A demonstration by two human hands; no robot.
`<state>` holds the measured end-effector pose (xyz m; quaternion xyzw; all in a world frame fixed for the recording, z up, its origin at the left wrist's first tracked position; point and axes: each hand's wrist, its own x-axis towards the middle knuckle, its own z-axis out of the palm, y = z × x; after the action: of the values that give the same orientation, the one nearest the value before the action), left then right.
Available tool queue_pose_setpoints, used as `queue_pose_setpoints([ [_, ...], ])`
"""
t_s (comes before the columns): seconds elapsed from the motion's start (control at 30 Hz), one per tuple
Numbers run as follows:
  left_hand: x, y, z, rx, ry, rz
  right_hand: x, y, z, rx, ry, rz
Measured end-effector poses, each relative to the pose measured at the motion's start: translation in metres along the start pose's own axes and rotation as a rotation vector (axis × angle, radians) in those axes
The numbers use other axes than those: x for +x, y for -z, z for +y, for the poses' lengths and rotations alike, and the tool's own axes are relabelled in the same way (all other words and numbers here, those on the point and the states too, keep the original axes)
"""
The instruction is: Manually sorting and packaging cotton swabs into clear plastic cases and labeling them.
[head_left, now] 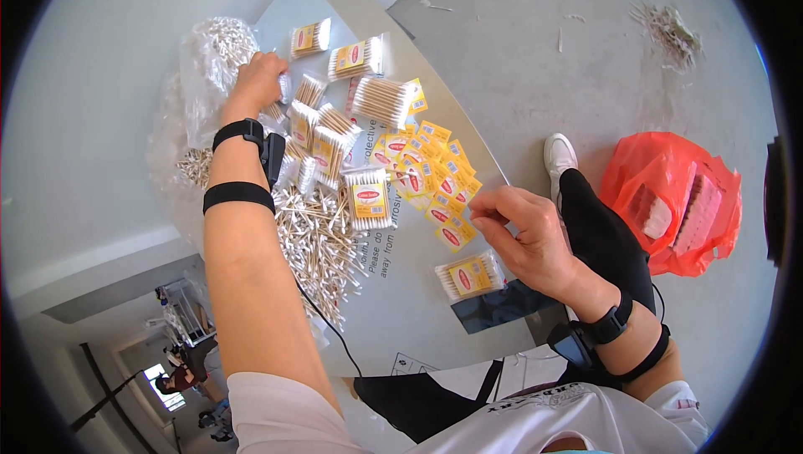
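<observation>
My left hand [261, 82] reaches to the far left, its fingers curled over a small clear packet of cotton swabs [283, 89] beside the swab bag; the fingers partly hide it. My right hand [535, 237] hovers by the near edge of the spread yellow label cards [427, 178], thumb and forefinger bent toward each other with a small gap and nothing visible between them. Just below it lies a swab packet with a yellow card [470, 277]. Another carded packet [369, 199] lies mid-table, next to a heap of packets [324, 140].
Loose cotton swabs [314, 241] are piled by my left forearm. A clear plastic bag [205, 78] of swabs stands at the left. More packets [355, 58] lie at the far end of the grey table [401, 295]. A red plastic bag [669, 161] rests on the floor at the right.
</observation>
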<state>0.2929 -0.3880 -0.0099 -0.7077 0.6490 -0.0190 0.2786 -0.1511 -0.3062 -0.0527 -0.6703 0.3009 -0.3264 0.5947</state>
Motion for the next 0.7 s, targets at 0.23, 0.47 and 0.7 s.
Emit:
queue_pose_setpoints([
  [0.23,-0.059,0.048,0.019,-0.318,0.057,0.648,-0.001,0.0,-0.01,0.129,-0.021,0.011],
  [0.47,-0.168,0.106,0.16,-0.878,-0.081,0.73,0.0,0.015,-0.044,0.028,0.305,0.106],
  [0.7,-0.223,0.109,0.242,-1.072,-0.144,0.747,-0.006,0.01,-0.045,0.02,0.447,0.054],
])
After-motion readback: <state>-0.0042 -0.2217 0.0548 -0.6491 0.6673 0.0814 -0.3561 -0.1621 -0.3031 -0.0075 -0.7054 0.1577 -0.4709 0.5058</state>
